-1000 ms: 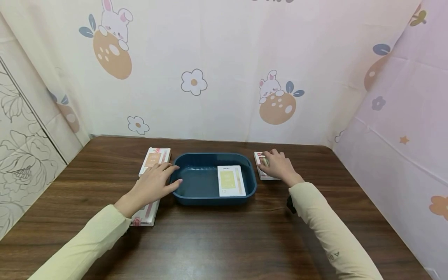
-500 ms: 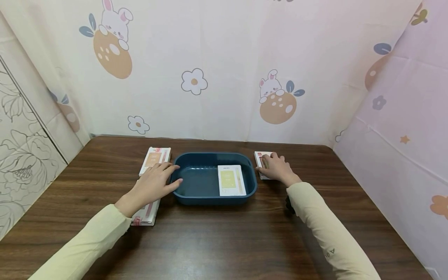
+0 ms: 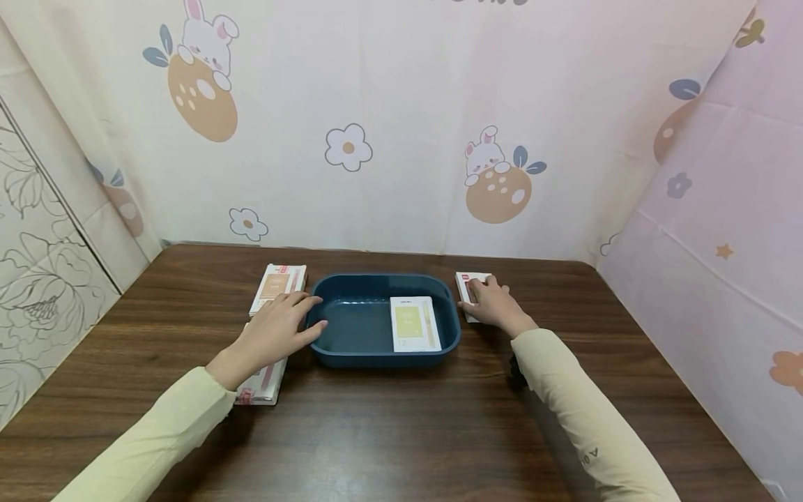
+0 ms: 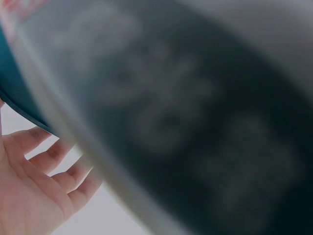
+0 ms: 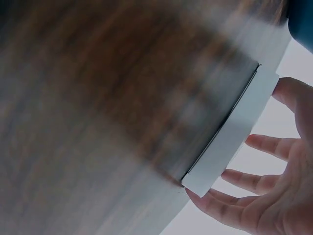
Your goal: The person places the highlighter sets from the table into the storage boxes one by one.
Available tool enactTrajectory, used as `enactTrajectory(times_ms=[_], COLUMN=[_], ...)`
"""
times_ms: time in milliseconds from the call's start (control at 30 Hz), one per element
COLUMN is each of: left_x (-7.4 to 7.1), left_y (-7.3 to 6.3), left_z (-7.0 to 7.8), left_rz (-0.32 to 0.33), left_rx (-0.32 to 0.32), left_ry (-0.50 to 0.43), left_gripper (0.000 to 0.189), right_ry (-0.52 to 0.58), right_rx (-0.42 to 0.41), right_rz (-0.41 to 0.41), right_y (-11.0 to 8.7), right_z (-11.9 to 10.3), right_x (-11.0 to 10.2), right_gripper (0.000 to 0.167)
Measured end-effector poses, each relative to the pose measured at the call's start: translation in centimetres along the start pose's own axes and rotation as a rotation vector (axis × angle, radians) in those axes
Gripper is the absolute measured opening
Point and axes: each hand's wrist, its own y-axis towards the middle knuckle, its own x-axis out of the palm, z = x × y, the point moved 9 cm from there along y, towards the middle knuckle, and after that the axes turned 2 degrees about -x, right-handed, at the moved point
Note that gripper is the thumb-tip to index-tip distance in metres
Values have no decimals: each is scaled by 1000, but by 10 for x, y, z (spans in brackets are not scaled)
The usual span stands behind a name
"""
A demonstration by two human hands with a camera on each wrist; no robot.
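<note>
My right hand (image 3: 498, 305) reaches over a flat white box (image 5: 232, 129) lying on the table right of the tray. The thumb is at its left edge and the fingers curl over it; in the right wrist view, thumb and finger meet opposite ends, gripping it. My left hand (image 3: 279, 329) rests with relaxed, spread fingers at the left rim of a dark blue tray (image 3: 370, 359). In the left wrist view its fingertips (image 4: 61, 144) are right by the tray's edge. Inside the tray, on the right, lies a white box (image 3: 415, 324) with a yellow-green panel.
Left of the tray, a white box (image 3: 276, 282) with an orange panel lies toward the back. Another white box (image 3: 266, 383) with red marks is partly hidden under my left wrist. Behind the brown wooden table (image 3: 389, 446) hangs a patterned curtain (image 3: 401, 139).
My right hand has shifted slightly left over the box, its thumb moving to the near left edge and fingers curling in. The left hand, tray and other boxes have stayed in place.
</note>
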Motion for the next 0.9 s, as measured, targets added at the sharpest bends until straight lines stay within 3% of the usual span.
enactTrajectory(times_ms=[533,900], left_x=[0,1], left_y=[-1,-1], left_z=[0,-1], left_rz=[-3,-4], left_rx=[-3,0], left_ry=[-7,-16], left_gripper=[53,52], right_ry=[-26,-3], right_rx=[-69,-16], right_rz=[47,59], right_y=[3,1], right_z=[-4,0], right_x=[-3,-8], right_gripper=[53,52])
